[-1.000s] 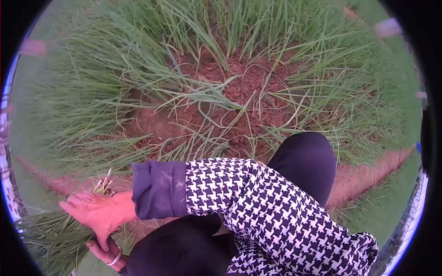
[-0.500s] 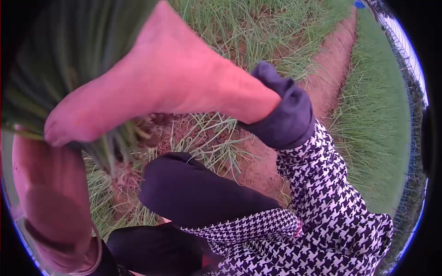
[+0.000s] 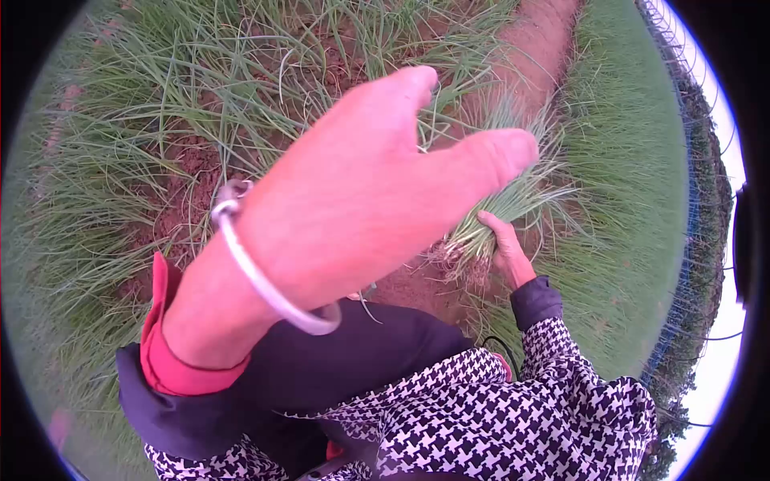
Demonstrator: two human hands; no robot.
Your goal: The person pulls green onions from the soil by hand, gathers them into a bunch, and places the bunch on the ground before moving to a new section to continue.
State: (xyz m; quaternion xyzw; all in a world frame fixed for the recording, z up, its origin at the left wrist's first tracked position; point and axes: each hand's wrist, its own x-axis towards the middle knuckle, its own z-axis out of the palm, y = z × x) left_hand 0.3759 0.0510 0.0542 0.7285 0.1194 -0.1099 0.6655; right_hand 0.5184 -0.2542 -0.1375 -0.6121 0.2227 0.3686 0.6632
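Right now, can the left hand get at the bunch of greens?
Probably yes: the left hand looks open, though its palm is hidden, and nothing visible stands between it and the bunch of greens, held in the right hand.

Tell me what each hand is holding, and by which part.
The right hand grips a bunch of leafy green plants by the lower stalks, near the roots. Nothing shows held in the left hand.

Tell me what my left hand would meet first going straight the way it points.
Probably the leafy end of the green bunch in your right hand. Depth is unclear, though: your left hand looks nearer the camera and might pass above it.
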